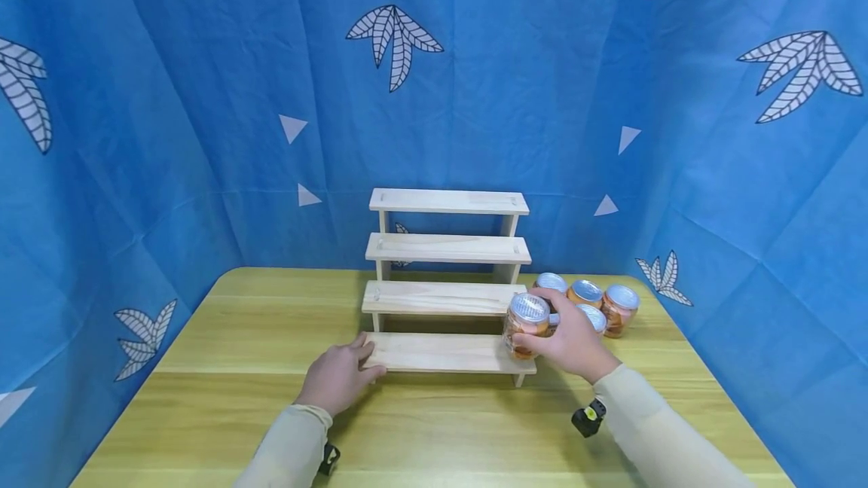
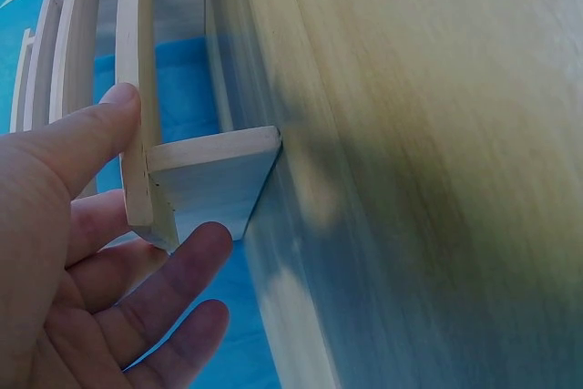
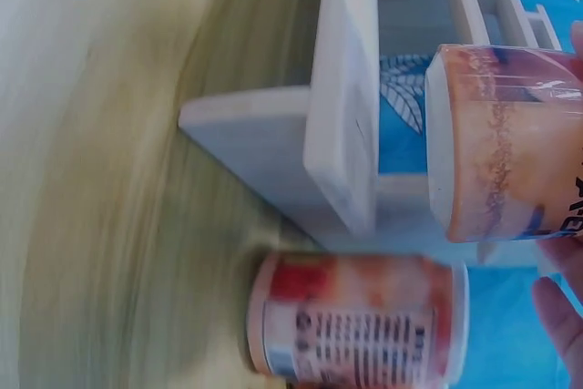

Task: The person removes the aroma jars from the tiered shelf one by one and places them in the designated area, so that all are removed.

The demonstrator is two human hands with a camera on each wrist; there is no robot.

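A pale wooden four-step display rack point(image 1: 437, 352) stands at the middle of the table. My left hand point(image 1: 337, 379) grips the left end of its lowest step; in the left wrist view the thumb point(image 2: 114, 120) lies on the board and some fingers are behind its end. My right hand point(image 1: 575, 341) holds a clear orange-patterned can point(image 1: 514, 336) with a silver lid, upright over the right end of that step. In the right wrist view the held can point(image 3: 506, 143) is apart from the board, with a gap under its base.
Several similar cans, among them a rear one point(image 1: 585, 294) and a rightmost one point(image 1: 620, 313), stand close together right of the rack. A blue patterned cloth point(image 1: 515, 96) surrounds the wooden table point(image 1: 271, 330) at the back and sides.
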